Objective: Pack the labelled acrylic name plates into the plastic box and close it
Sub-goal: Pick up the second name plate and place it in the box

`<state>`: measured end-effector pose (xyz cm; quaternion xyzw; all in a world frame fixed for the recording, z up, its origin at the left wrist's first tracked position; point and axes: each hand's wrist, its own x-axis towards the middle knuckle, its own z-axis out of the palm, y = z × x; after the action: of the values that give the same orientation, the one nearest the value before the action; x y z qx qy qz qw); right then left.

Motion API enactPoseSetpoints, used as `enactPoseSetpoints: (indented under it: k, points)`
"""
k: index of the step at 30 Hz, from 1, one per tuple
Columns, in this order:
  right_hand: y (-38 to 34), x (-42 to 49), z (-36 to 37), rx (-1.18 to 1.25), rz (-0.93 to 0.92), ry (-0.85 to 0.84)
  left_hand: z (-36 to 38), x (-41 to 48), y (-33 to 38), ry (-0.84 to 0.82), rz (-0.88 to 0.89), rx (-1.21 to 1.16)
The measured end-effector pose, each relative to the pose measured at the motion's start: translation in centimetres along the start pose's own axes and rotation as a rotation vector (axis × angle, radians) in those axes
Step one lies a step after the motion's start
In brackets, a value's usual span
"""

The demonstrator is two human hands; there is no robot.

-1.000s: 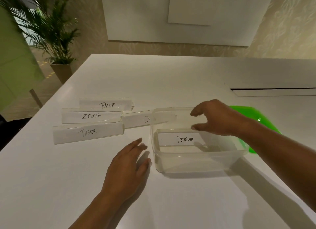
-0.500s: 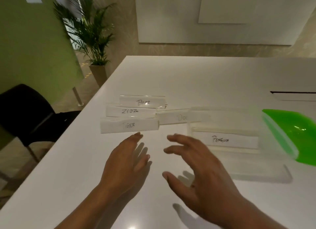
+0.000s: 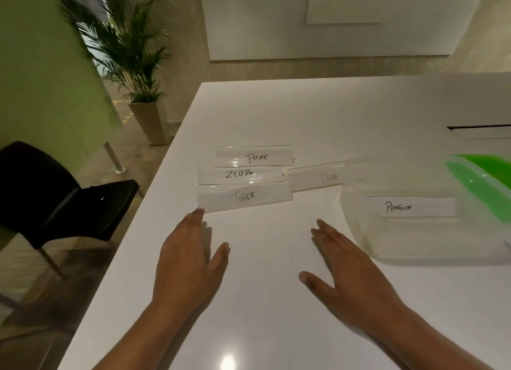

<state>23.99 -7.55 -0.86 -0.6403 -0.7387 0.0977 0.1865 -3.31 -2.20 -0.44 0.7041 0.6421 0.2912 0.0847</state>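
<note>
Both grips wide, holding nothing: left hand (image 3: 188, 261) and right hand (image 3: 351, 273) left of plastic box (image 3: 414, 246) on counter (image 3: 276, 328). PENGUIN plate (image 3: 409, 207) inside box; TIGER plate (image 3: 243, 197) well left of it.

PENGUIN plate (image 3: 409, 207) in box (image 3: 359, 231) | TIGER plate (image 3: 243, 197) left | lid (image 3: 481, 181) behind box

The lid (image 3: 481, 183) is running off the right edge and covering the right side of the box (image 3: 356, 231); the chair (image 3: 41, 192) is getting cropped left.
</note>
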Motion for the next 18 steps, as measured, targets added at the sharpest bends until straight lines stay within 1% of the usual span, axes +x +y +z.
enactPoseSetpoints:
  k: [2,6,9,11,14,16,18]
  points:
    - [0.0,0.1,0.0,-0.032,0.021,-0.035,0.4,0.0,-0.2,-0.001,0.009,0.033]
    - [-0.2,0.4,0.3,-0.141,0.000,-0.097,0.8,0.3,-1.0,-0.045,-0.030,0.033]
    - [-0.1,0.5,0.4,-0.124,0.011,-0.086,0.7,0.3,-0.9,-0.065,-0.040,-0.005]
    - [0.0,0.5,0.5,-0.098,0.008,-0.062,0.4,0.4,-0.9,-0.061,-0.068,-0.080]
    - [0.1,0.7,0.6,0.005,0.016,-0.002,0.1,0.8,-0.8,-0.003,-0.148,-0.281]
    - [-0.3,1.5,0.4,0.188,0.043,0.054,-0.1,1.5,-0.7,0.062,-0.202,-0.403]
    - [-0.9,2.9,0.4,0.373,0.046,0.096,-0.2,2.6,-0.7,0.126,-0.245,-0.425]
